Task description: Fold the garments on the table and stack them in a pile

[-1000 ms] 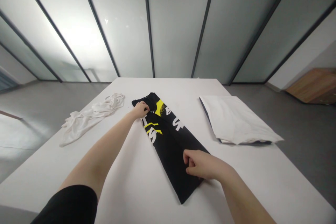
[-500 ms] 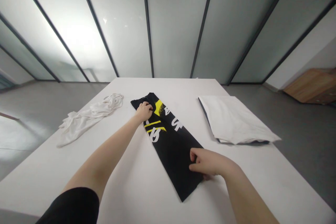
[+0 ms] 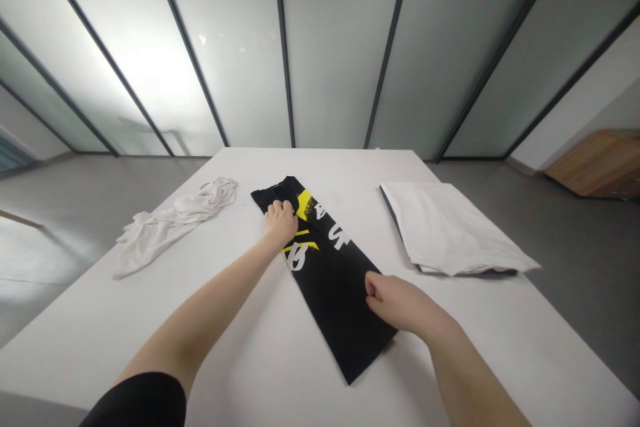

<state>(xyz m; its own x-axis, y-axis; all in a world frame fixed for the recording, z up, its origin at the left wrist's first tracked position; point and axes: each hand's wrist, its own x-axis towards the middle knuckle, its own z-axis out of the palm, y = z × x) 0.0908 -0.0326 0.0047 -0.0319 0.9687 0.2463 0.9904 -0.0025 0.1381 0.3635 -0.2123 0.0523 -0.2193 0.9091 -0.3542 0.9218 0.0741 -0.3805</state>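
A black T-shirt (image 3: 333,300) with yellow and white print lies folded into a long strip, slanting across the white table. My left hand (image 3: 281,221) is closed on the cloth near its far end, with the fingers curled over a fold. At the right edge, closer to me, my right hand (image 3: 395,300) has its fingers bent in and gripping the side of the T-shirt. Some fingertips of the right hand are hidden by the hand and the fabric.
On the left of the table (image 3: 240,360) lies a crumpled white cloth (image 3: 175,223). A folded white cloth (image 3: 450,227) with a dark underside rests at the right edge. Beyond the table stand frosted glass panels (image 3: 335,47); a wooden cabinet (image 3: 595,163) is far right.
My left hand has moved slightly toward me and to the right over the T-shirt. The right hand's fingers have closed more tightly, and its hand has lifted slightly at the edge.
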